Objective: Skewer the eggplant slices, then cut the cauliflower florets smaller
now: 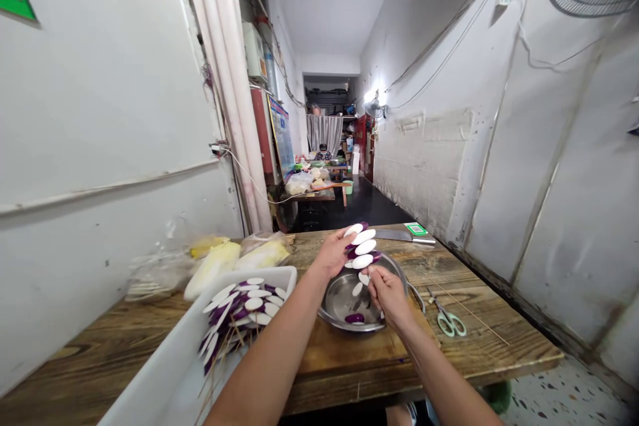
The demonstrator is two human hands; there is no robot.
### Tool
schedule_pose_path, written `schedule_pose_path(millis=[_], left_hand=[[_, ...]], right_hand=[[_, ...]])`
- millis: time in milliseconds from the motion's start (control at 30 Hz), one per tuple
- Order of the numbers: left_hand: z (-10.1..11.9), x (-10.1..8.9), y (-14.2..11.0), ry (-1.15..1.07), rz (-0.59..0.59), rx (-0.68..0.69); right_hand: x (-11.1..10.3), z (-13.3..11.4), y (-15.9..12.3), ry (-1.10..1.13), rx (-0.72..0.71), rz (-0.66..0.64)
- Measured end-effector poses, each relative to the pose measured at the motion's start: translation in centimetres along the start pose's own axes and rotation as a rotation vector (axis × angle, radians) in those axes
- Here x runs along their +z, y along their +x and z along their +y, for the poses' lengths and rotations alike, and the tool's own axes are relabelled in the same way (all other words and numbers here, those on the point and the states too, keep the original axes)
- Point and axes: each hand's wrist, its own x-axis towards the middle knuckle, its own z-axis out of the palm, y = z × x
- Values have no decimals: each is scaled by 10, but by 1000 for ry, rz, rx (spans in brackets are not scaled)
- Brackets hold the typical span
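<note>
My left hand is closed around a skewer of white, purple-skinned eggplant slices, held above a round metal bowl. My right hand is pinched at the lower end of that skewer, right over the bowl, with another slice at its fingertips. One or two loose slices lie in the bowl's bottom. The bowl rests on a wooden cutting board on the wooden table.
A white plastic tub at my left holds several finished eggplant skewers. Bagged cabbages lie behind it. A cleaver, scissors and a bare stick lie to the right. A person sits far down the corridor.
</note>
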Motion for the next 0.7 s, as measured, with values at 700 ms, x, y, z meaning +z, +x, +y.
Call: schedule_pose_path(millis=[700], left_hand=[[141, -176, -80, 569, 583, -140]], right_hand=[[-4, -4, 3, -168, 121, -83]])
